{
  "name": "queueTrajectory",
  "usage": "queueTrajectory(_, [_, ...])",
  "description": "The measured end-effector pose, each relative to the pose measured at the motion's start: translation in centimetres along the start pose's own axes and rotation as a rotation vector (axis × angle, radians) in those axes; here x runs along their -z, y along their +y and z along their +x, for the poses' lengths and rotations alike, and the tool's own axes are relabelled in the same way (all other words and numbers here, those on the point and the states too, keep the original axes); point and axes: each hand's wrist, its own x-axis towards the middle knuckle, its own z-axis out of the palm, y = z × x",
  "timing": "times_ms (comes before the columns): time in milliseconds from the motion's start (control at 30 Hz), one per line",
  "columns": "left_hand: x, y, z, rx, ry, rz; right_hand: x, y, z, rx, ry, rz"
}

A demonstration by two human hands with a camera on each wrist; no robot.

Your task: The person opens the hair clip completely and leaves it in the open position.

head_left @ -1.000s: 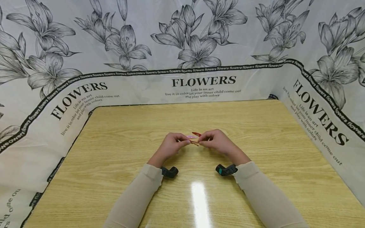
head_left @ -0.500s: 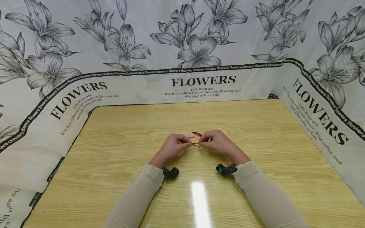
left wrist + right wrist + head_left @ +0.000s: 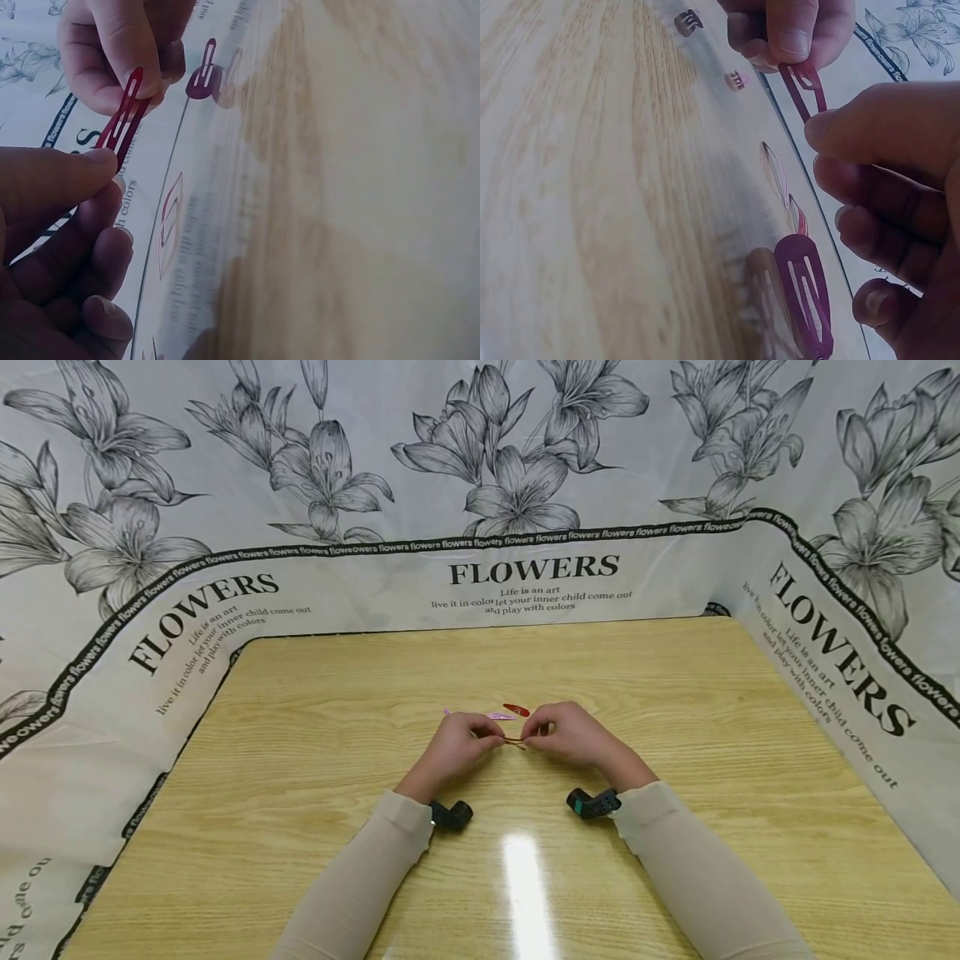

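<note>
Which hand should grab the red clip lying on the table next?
Probably the right hand: the red clip lies nearer to it than to the left hand. Both hands pinch the held clip, though, so the right should let go first.

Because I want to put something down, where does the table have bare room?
The table is bare from left sleeve to left cloth, right sleeve to right cloth, between both sleeves, and along the back cloth. The middle is crowded: left hand and right hand pinch a red hair clip; just beyond lie another red clip, a pink clip and claw clips.
</note>
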Motion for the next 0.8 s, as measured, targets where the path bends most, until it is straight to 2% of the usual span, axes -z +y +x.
queueTrajectory(800, [-0.24,0.55,-0.27,-0.004,-0.019,0.107,-0.29,-0.26,-0.03,0.097,-0.020,-0.107])
